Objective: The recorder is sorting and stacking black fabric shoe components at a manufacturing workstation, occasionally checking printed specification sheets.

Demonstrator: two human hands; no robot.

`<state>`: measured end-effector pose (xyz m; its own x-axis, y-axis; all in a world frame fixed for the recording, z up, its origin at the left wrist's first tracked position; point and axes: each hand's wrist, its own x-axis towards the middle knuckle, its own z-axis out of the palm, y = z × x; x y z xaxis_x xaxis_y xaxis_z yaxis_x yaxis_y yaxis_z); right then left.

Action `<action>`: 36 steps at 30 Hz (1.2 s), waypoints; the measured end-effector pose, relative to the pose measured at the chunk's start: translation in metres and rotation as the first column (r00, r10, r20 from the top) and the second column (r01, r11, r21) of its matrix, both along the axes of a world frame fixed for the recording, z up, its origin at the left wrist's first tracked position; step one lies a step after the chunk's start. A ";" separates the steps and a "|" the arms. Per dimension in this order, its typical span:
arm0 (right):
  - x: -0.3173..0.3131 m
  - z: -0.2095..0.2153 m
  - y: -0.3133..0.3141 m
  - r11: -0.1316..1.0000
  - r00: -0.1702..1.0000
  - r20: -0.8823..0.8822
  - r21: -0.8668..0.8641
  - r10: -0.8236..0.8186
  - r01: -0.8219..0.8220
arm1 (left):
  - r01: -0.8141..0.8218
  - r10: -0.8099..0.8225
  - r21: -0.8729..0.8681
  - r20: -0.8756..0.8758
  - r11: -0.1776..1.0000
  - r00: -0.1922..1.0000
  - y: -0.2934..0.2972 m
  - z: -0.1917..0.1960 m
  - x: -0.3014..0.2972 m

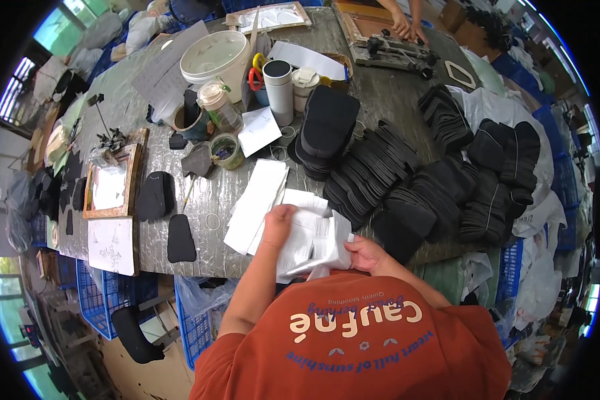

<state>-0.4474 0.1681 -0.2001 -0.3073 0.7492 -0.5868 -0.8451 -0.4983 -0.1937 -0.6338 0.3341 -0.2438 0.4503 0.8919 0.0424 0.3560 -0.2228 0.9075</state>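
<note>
Printed white paper sheets [312,243], creased and partly folded, are held up in front of my chest at the table's near edge. My left hand [280,225] is closed on their left side, fingers curled over the top. My right hand [365,253] pinches their right edge between thumb and fingers. Just beyond my left hand, a stack of long white papers [259,200] lies on the table, partly behind the sheets. To the right of the papers, rows of black insole-shaped pads [369,170] lean against each other, with a taller pile of black pads [329,123] behind.
A white tumbler [278,93], a white bucket [213,57] and a lidded plastic jar [220,107] stand farther back. A wooden-framed screen [110,183] lies at the left. Another person's hands [407,28] work at a clamped frame [397,53] far right. Blue crates [107,300] sit below the table.
</note>
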 end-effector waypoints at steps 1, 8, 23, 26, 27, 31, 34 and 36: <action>0.003 -0.007 -0.005 0.998 1.000 -0.007 0.058 -0.006 0.007 | -0.095 0.098 -0.092 0.023 0.991 0.995 0.006 0.000 -0.001; 0.007 0.008 -0.001 0.990 0.994 -0.017 0.091 -0.105 0.106 | 0.002 -0.002 -0.004 -0.102 1.000 0.995 0.006 0.016 0.011; -0.003 0.010 0.017 0.949 0.936 0.196 0.176 -0.292 0.260 | 0.149 -0.060 -0.660 0.155 0.736 0.986 -0.019 0.052 -0.004; -0.002 0.009 0.014 0.947 0.926 0.206 0.130 -0.316 0.294 | -0.008 0.053 -0.615 0.055 0.789 0.997 -0.010 0.052 -0.003; -0.002 0.008 0.014 0.946 0.927 0.197 0.119 -0.319 0.300 | -0.066 0.046 -0.550 -0.050 0.833 0.998 -0.006 0.053 -0.003; 0.000 0.003 0.013 0.962 0.948 0.172 0.092 -0.269 0.257 | -0.121 0.034 -0.314 -0.267 0.942 0.963 0.001 0.031 -0.005; -0.001 -0.002 0.015 0.964 0.947 0.186 0.083 -0.263 0.251 | -0.126 0.071 -0.119 -0.384 0.985 0.921 -0.003 0.020 -0.005; 0.000 -0.006 0.016 0.966 0.951 0.171 0.081 -0.257 0.247 | -0.126 0.099 -0.039 -0.407 0.991 0.908 -0.008 0.020 -0.004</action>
